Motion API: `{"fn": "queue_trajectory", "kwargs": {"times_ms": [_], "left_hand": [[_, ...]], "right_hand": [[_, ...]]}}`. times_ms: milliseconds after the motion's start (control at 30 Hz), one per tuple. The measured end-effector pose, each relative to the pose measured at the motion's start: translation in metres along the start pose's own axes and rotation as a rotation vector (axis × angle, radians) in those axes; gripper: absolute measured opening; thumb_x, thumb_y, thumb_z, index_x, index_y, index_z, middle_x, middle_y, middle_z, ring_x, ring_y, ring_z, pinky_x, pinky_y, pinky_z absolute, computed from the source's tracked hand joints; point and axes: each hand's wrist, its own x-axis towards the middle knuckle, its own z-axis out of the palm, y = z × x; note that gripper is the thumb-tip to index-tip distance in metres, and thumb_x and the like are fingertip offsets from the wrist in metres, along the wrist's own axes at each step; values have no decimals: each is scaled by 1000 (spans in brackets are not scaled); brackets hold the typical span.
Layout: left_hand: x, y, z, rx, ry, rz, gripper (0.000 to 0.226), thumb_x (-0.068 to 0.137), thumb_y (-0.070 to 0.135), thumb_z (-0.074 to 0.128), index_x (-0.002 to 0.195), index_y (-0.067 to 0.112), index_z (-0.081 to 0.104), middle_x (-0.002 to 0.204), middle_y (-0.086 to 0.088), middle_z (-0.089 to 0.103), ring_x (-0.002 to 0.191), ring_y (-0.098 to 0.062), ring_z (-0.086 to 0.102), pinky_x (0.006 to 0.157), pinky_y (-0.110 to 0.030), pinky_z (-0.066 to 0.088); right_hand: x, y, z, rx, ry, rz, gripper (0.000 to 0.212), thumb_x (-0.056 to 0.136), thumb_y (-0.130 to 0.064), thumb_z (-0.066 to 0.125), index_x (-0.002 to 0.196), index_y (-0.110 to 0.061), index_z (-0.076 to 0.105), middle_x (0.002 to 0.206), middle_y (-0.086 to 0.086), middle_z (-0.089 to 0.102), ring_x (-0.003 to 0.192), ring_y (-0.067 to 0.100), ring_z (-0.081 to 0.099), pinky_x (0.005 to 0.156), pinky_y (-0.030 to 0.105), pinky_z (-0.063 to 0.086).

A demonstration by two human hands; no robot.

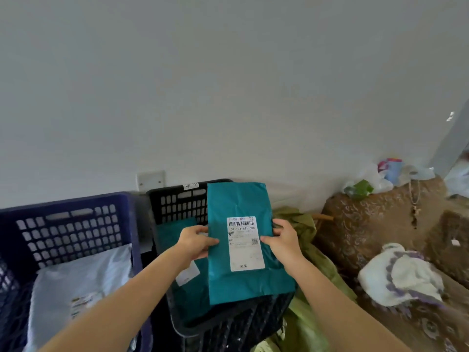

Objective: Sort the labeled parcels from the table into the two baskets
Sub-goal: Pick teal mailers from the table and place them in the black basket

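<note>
With the left hand [196,241] and right hand [281,238] gripping evenly, the teal parcel [238,199] is best lowered flat into the black basket [177,199], I judge, onto the second teal parcel [175,235] lying there. Both hands pinch its long edges, thumbs on the labelled face; it hangs above that basket.

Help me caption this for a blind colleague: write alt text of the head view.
The person's left hand and right hand grip the side edges of a teal parcel, white label facing the camera, above a black basket holding a second teal parcel. A blue basket at left holds a silver parcel.
</note>
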Motion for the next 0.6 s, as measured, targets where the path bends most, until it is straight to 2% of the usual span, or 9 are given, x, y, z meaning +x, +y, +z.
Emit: {"fn": "queue_trajectory", "kwargs": {"times_ms": [67, 167, 267, 400, 500, 600], "left_hand": [[14, 3, 7, 5, 65, -13, 27, 80, -11, 68, 91, 10, 55, 80, -7, 66, 50, -12, 67, 39, -20, 49], [33, 1, 15, 29, 162, -9, 37, 80, -7, 71, 109, 8, 56, 86, -6, 65, 65, -15, 66, 40, -19, 49], [50, -3, 21, 67, 239, -30, 47, 80, -6, 71, 122, 5, 54, 84, -5, 63, 66, -14, 64, 39, -18, 48], [77, -15, 23, 113, 310, -77, 49, 82, -3, 70, 126, 3, 52, 82, -4, 63, 67, -15, 64, 39, -19, 47], [104, -27, 23, 139, 340, -105, 49, 82, -1, 71, 127, 5, 53, 94, -9, 65, 79, -22, 66, 48, -25, 49], [129, -40, 23, 158, 345, -143, 50, 81, 0, 72, 127, 6, 54, 101, -13, 65, 87, -28, 65, 52, -28, 47]], "right_hand": [[26, 5, 0, -15, -80, -12, 54, 80, 0, 72, 126, -11, 45, 105, 2, 60, 84, 2, 57, 56, 11, 45], [59, 11, 6, -41, -180, -42, 57, 79, -2, 74, 126, -12, 44, 115, 6, 60, 92, 10, 60, 66, 14, 48], [81, 20, 18, -78, -238, -74, 60, 79, -2, 74, 129, -12, 42, 123, 8, 57, 107, 19, 58, 85, 26, 52], [100, 35, 35, -133, -291, -111, 65, 79, -4, 74, 133, -14, 39, 129, 8, 52, 118, 21, 51, 99, 37, 47], [113, 48, 49, -190, -290, -135, 65, 81, -8, 72, 136, -14, 38, 132, 6, 47, 121, 20, 47, 98, 29, 42], [121, 62, 59, -266, -306, -140, 62, 85, -14, 70, 138, -16, 38, 132, 5, 42, 114, 13, 42, 90, 18, 33]]}}
